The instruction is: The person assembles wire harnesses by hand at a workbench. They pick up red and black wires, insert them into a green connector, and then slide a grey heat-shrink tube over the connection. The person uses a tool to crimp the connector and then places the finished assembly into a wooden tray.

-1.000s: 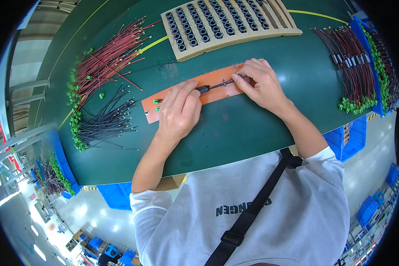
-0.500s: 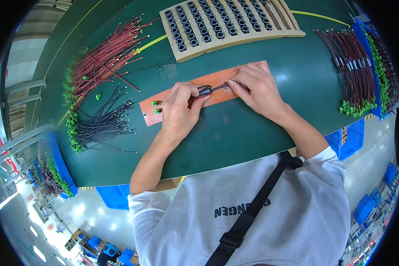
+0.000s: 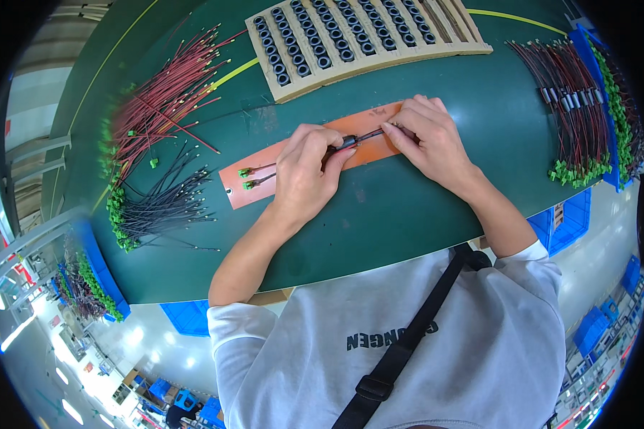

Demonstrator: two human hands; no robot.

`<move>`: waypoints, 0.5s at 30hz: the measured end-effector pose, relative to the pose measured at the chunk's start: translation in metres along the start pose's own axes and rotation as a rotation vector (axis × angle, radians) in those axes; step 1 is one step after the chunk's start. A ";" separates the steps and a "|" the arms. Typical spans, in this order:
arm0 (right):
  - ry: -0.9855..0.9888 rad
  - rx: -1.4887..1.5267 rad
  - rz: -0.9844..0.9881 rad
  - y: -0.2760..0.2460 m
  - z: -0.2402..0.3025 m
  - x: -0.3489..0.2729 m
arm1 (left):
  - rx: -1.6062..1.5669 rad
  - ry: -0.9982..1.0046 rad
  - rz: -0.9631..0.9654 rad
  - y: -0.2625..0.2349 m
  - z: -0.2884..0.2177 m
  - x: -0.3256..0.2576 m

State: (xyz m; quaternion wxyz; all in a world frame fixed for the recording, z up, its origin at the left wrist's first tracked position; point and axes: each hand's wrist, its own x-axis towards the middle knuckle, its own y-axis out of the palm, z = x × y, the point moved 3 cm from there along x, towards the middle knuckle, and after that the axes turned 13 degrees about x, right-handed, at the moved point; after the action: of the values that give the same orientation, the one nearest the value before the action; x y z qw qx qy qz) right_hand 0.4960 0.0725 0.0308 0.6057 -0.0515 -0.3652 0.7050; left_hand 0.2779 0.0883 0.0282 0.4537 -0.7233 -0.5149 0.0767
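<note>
A: Head view: both hands meet over the orange mat [image 3: 254, 187] on the green table [image 3: 408, 214]. The left hand [image 3: 304, 175] pinches a small black ring [image 3: 348, 141] at its fingertips; the right hand [image 3: 429, 139] pinches the wire pair [image 3: 371, 134] just right of it, fingers pressed close together.

B: Where does the wire run?

A: Left under the left hand, ending in two green plugs [image 3: 246, 179] lying on the mat's left end.

B: How would you do this well?

A: I'd judge it best to keep the ring steady, hold both wire ends together and straight, and grip close to the ring so they don't buckle. Resting the wrists on the table should help.

B: Anything nearby to mind?

A: Loose red wires [image 3: 161, 107] and black wires [image 3: 157, 207] lie to the left, finished bundles [image 3: 572, 100] to the right, and a tray of rings [image 3: 350, 43] sits on the far side, all apart from the hands.
</note>
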 end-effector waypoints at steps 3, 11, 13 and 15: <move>-0.028 0.018 -0.014 -0.001 -0.002 -0.002 | -0.045 0.022 -0.002 0.003 0.001 0.000; 0.096 0.076 -0.110 -0.014 -0.012 -0.005 | -0.176 -0.162 0.075 0.005 0.002 -0.001; 0.175 0.146 -0.174 -0.019 -0.015 -0.009 | -0.142 -0.148 0.068 0.005 0.002 -0.003; 0.177 0.202 -0.221 -0.015 -0.012 -0.017 | -0.125 -0.150 0.072 0.004 0.001 -0.003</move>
State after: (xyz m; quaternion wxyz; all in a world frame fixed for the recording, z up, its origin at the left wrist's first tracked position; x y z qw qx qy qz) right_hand 0.5192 0.0625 0.0244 0.7117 -0.0117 -0.2411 0.6598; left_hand 0.2784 0.0864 0.0238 0.3648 -0.7607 -0.5246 0.1144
